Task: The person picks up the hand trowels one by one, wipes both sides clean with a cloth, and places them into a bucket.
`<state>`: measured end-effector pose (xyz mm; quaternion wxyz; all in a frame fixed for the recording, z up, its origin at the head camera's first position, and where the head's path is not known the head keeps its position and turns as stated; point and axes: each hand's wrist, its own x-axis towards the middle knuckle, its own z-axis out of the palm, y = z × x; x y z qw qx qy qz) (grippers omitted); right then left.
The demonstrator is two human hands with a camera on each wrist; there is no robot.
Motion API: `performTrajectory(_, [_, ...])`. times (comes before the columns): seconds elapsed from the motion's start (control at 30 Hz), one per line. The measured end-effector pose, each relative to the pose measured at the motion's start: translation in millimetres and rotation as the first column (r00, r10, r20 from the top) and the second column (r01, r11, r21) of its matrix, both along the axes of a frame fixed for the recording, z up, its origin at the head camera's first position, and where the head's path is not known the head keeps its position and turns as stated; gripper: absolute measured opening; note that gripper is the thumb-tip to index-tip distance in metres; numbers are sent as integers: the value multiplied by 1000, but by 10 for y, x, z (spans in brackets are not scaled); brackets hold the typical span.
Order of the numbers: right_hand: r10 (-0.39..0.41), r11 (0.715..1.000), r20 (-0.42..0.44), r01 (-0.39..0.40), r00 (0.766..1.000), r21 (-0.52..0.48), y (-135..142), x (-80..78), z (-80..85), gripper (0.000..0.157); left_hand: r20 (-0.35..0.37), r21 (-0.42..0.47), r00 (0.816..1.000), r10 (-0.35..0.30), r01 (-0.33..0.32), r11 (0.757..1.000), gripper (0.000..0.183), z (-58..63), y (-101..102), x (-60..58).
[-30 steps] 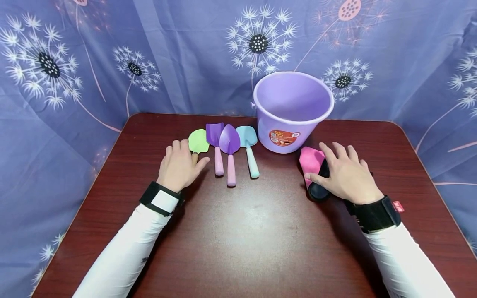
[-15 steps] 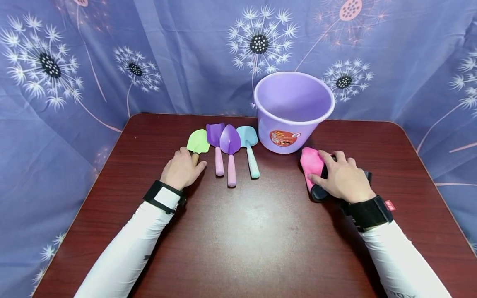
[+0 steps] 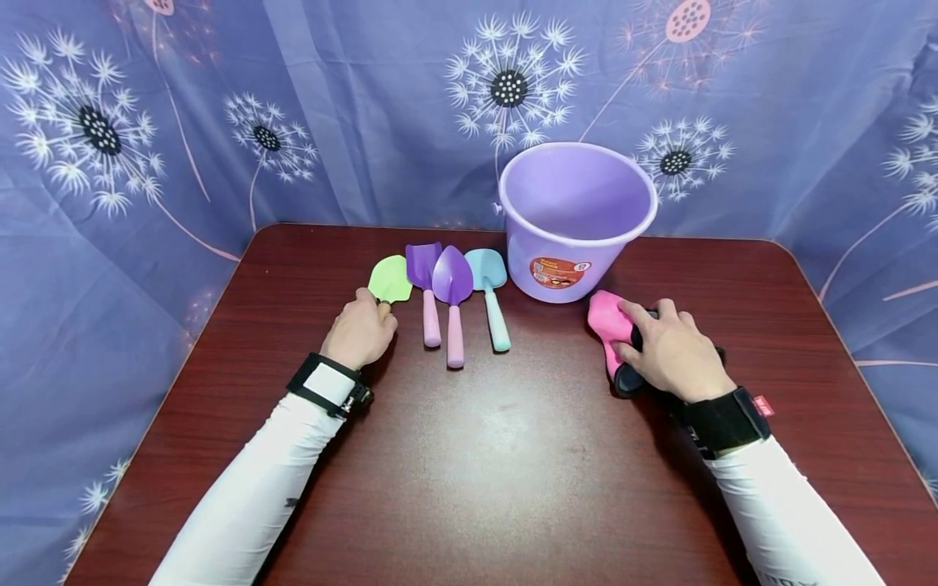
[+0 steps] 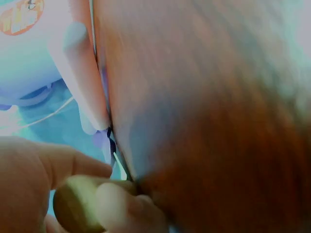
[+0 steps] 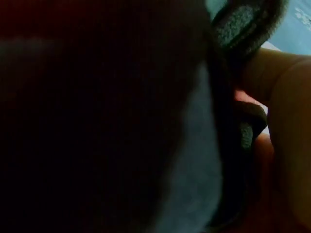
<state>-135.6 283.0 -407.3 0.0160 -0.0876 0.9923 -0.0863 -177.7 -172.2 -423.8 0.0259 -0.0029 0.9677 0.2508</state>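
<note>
My left hand [image 3: 359, 330] grips the handle [image 4: 75, 204] of a small trowel with a lime-green blade [image 3: 391, 279], which lies on the table. In the left wrist view the thumb and fingers close round its brownish handle end. My right hand [image 3: 677, 354] pinches a bunched pink-and-black cloth item [image 3: 610, 316], right of the bucket. In the right wrist view dark fabric [image 5: 194, 160] fills much of the picture, with a thumb or finger against its folded edge. Most of the cloth's black part is hidden beneath the hand.
Two purple-bladed tools with pink handles, a square-ended shovel [image 3: 422, 264] and a pointed trowel [image 3: 453, 277], lie beside the green one. Right of them is a light-blue shovel [image 3: 487, 270]. A lilac bucket [image 3: 557, 260] stands at the table's [image 3: 469, 456] back edge, before a curtain [image 3: 381, 106].
My left hand has drawn back slightly and its fingers have curled round the green trowel's handle. The right hand has shifted a little leftward and its fingers have closed on the cloth, bunching it.
</note>
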Motion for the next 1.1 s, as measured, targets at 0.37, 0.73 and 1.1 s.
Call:
performTrajectory(0.37, [58, 998, -93, -60, 994, -21, -6, 24, -17, 64, -38, 3, 999, -14, 14, 1000, 24, -21, -16, 7])
performTrajectory(0.73, [104, 991, -182, -117, 978, -60, -9, 35, -70, 64, -73, 2, 997, -9, 9, 1000, 26, -21, -48, 25])
performTrajectory(1.1, [122, 974, -248, -165, 961, -157, -22, 64, 1, 57, -151, -2, 988, 34, -34, 999, 26, -33, -100, 66])
